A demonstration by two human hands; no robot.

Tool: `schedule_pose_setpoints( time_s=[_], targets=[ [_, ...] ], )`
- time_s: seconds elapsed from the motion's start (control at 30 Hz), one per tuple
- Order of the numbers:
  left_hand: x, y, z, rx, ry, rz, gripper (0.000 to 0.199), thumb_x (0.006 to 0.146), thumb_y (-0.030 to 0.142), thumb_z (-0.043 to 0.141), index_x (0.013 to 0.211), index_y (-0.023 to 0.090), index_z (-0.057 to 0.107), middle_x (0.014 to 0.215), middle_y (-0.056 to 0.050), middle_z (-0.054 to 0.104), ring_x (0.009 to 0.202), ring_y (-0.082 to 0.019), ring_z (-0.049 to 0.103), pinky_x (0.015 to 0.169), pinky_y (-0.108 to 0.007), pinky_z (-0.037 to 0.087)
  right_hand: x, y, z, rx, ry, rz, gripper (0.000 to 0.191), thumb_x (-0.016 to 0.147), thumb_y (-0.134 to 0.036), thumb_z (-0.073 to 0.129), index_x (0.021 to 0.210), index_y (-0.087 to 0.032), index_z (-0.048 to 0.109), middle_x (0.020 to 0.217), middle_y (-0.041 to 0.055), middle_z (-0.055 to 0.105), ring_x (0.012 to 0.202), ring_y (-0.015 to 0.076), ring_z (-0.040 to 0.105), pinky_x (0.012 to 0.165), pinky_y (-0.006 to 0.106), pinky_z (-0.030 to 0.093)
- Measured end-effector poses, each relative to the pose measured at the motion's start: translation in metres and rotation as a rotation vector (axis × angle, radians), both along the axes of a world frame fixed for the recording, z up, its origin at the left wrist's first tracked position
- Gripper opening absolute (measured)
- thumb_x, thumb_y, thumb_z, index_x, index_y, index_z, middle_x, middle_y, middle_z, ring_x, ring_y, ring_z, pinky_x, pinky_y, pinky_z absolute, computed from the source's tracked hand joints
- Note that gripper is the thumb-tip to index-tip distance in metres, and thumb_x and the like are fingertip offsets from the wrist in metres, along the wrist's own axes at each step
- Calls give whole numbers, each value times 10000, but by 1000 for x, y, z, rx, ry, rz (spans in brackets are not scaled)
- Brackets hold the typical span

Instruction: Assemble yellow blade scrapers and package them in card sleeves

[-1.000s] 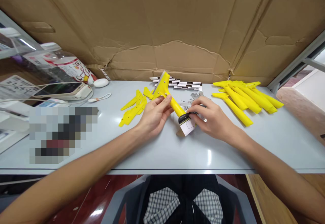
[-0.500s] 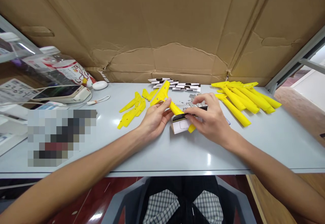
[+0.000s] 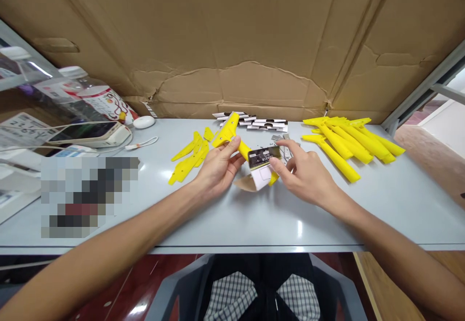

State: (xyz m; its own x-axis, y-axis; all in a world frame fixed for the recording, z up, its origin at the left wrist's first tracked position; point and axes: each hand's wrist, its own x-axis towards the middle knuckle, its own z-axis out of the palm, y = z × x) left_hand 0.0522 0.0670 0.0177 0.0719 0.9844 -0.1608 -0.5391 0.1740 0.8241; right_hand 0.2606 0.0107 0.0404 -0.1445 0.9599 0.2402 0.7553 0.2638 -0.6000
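My left hand is closed around a yellow plastic tool with a broad, angled head and a long handle. A black-and-white printed card curls around the lower handle, its brown inner side showing below. My right hand grips the card's right edge between thumb and fingers. The handle's yellow end peeks out under the card. Behind the hands lie small metal pieces, partly hidden. To the left are flat yellow plastic pieces; to the right, a pile of similar yellow handles.
Folded printed cards are stacked at the back, before a cardboard sheet. On the left are a phone with a cable, a white mouse-like object and plastic bottles. A blurred-out patch covers part of the table.
The printed card has turned around the handle, so its black printed face now shows with a loose flap below. My right hand's fingers have spread slightly; my left hand keeps its hold.
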Motion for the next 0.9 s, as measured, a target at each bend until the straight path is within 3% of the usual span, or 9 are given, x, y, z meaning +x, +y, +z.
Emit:
schedule_pose_setpoints(
  time_s=[0.1,0.2,0.33,0.43,0.53,0.7,0.9],
  targets=[
    [1,-2,3,26,-23,17,206,832,217,856,904,154,673,897,-27,684,810,-128,663,821,-277,590,1,0,1,-155,202,113,531,980,-516,593,1443,-267,521,938,70,770,606,198,687,640,387,546],
    [2,-4,5,26,-38,21,199,832,188,851,898,144,668,896,-22,667,817,-120,661,819,-264,592,-1,0,1,-353,471,162,629,940,-503,660,1488,-291,433,1099,90,721,637,194,711,541,372,589],
    [2,-4,8,57,-52,44,223,787,115,863,875,151,661,897,-15,665,853,-123,667,849,-260,588,-5,3,0,-562,864,91,935,815,-447,828,1561,-322,278,1144,82,631,769,218,719,547,401,650],
    [3,-4,9,67,-65,35,230,776,93,861,861,162,658,905,-18,665,866,-129,663,872,-276,586,-8,7,-6,-622,1073,17,1002,720,-294,910,1535,-310,327,1104,56,606,862,221,704,622,387,653],
    [3,-4,9,61,-72,13,241,773,89,859,867,172,653,922,-26,663,896,-145,663,929,-314,577,-10,11,-13,-658,1191,-9,916,662,-198,922,1441,-266,443,1070,43,634,905,222,703,704,392,638],
    [0,-4,9,51,-42,-55,279,759,166,894,883,187,645,930,-22,657,910,-170,649,917,-361,558,-10,16,-24,-643,1220,108,510,681,-232,919,1094,-220,620,1081,49,699,957,210,708,824,391,600],
    [1,-9,8,52,105,-140,342,734,365,924,913,154,723,939,-67,715,871,-206,652,812,-339,541,-13,13,-25,-579,1267,92,503,686,-249,941,1032,-224,576,1059,18,724,941,181,722,863,353,580]
  ],
)
